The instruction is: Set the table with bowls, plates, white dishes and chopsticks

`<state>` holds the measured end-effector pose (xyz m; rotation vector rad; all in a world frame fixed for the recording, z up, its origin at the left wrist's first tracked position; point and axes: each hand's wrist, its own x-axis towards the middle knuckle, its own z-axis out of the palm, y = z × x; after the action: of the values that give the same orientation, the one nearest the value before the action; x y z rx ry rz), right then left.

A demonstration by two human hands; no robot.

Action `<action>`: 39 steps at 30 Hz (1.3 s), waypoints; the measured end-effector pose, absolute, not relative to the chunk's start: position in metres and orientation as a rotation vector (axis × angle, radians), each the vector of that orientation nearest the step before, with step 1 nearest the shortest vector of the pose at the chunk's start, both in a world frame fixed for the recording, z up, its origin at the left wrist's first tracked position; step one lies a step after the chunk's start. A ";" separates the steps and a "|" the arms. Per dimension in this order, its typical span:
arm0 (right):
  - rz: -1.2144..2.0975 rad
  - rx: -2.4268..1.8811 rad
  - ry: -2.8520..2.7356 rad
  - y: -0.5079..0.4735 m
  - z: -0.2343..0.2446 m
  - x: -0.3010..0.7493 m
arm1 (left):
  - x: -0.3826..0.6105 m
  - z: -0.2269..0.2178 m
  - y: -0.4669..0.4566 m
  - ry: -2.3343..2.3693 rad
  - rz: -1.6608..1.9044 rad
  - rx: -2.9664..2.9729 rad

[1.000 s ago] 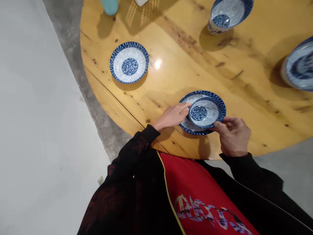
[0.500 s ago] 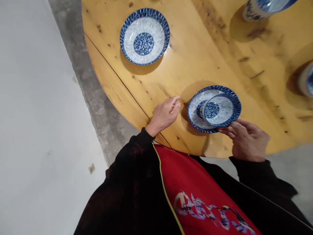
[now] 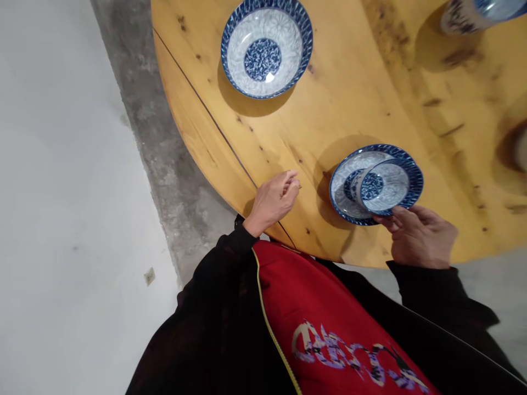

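Note:
My right hand pinches the near right rim of a small blue-and-white bowl. That bowl is tilted and sits within the outline of a wider blue-and-white dish; whether its base touches the dish is unclear. The right fingertips are partly hidden beneath the rims. Left of the dish, my left hand is at the table's edge with its fingers curled in, and nothing shows in it. Farther off, a second wide blue-and-white dish stands on the wooden table.
At the upper right stands a patterned cup or bowl, cut off by the frame. Part of another pale vessel shows at the right edge. The table's rounded edge runs along the left, with grey floor and a white wall beyond.
The view has shifted, so the table and dishes appear farther right. My left hand is now a little farther from the near dish. The right hand keeps its pinch on the small bowl's rim.

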<state>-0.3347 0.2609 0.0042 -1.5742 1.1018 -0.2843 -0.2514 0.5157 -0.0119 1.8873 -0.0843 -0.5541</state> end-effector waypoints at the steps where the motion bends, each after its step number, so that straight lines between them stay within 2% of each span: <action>1: -0.285 -1.581 1.101 0.261 0.004 -0.335 | -0.252 -0.012 0.516 -0.086 -0.557 1.885; 28: -0.241 -1.560 1.102 0.259 -0.001 -0.336 | -0.252 -0.013 0.521 -0.073 -0.571 1.892; 39: -0.365 -1.394 1.106 0.281 0.012 -0.371 | -0.254 -0.003 0.526 -0.158 -0.604 1.878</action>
<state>-0.3712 0.2807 0.0118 -1.3938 1.1057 -0.3645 -0.2537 0.5256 -0.0027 1.8784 -0.1584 -0.6044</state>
